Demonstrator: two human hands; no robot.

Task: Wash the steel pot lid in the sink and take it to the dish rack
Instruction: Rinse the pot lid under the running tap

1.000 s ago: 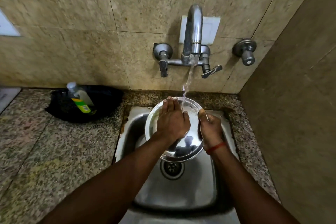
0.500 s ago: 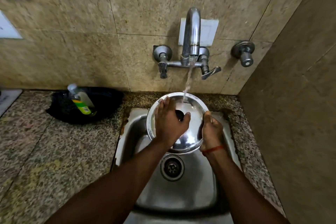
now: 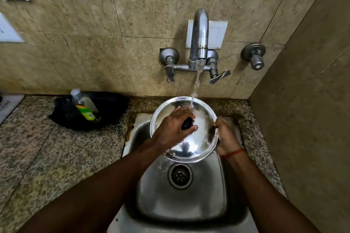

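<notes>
The round steel pot lid (image 3: pixel 200 143) is held tilted over the steel sink (image 3: pixel 181 200), its far edge under the running tap (image 3: pixel 198 34). Water falls onto the lid near its top rim. My left hand (image 3: pixel 173 128) lies flat on the lid's face, fingers spread around its black knob (image 3: pixel 186 124). My right hand (image 3: pixel 226 136) grips the lid's right rim. The dish rack is not in view.
A black pan (image 3: pixel 106 109) with a clear bottle (image 3: pixel 85 105) of green liquid leaning in it sits on the granite counter (image 3: pixel 47 157) left of the sink. Tiled walls close in behind and at the right. The drain (image 3: pixel 180 176) is uncovered below the lid.
My left hand has slid across the lid's face, and the black knob now shows between its fingers. The lid sits slightly higher under the stream. My right hand keeps its hold on the rim.
</notes>
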